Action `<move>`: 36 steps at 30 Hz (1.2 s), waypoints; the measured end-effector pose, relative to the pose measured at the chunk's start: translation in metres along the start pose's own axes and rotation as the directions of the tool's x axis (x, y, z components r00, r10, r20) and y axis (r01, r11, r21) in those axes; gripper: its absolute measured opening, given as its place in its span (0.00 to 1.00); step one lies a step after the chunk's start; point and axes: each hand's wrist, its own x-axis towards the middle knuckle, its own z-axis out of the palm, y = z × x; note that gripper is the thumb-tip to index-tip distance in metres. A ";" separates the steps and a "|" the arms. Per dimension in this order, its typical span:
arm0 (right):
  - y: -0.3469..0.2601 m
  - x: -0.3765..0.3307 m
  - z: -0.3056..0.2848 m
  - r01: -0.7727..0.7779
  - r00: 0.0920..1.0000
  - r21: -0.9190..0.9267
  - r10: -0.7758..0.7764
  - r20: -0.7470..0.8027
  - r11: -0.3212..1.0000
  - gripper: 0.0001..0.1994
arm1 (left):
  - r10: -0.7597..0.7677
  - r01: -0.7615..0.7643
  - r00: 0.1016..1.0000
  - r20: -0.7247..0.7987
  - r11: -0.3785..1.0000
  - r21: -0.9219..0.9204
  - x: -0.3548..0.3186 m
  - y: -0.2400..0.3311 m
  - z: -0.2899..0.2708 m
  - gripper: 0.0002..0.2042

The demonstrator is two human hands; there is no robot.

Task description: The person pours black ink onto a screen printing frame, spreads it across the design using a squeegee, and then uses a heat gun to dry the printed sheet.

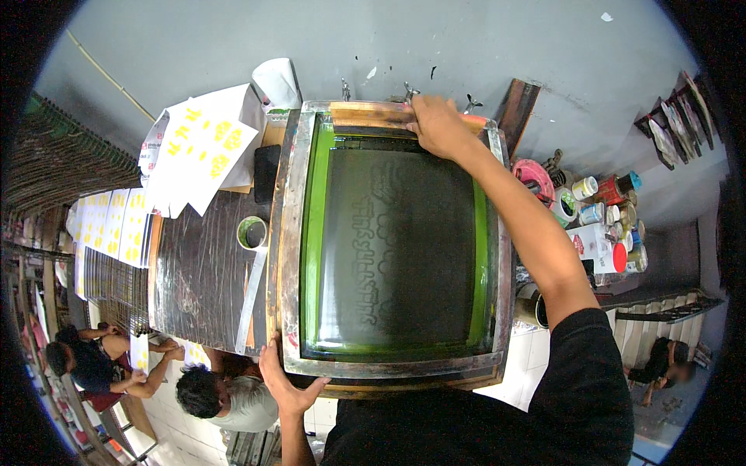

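Observation:
A large screen-printing frame (292,233) lies in front of me, its dark mesh bordered by green bands and marked with faint raised-looking lettering. Across its far end rests a squeegee (365,115) with a wooden handle. My right hand (443,128) is closed around that handle, right of its middle, with the arm stretched over the frame's right side. At the near left corner, my left hand (289,384) lies against the frame's edge, thumb and fingers spread apart. Dark ink shows along the squeegee's near side. Whatever is under the mesh is hidden.
Left of the frame are a ruler (250,299), a round tub (252,233), a dark phone-like slab (266,174) and yellow-printed white sheets (203,151). Jars and tubs (594,210) crowd the right. Two people (233,396) (97,361) sit at lower left; another (664,369) is far right.

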 end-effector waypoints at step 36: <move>0.236 -0.183 -0.235 0.052 0.747 0.937 0.609 -0.266 0.346 0.19 | -0.081 0.076 0.997 -0.019 0.979 -0.191 0.000 0.019 0.003 0.61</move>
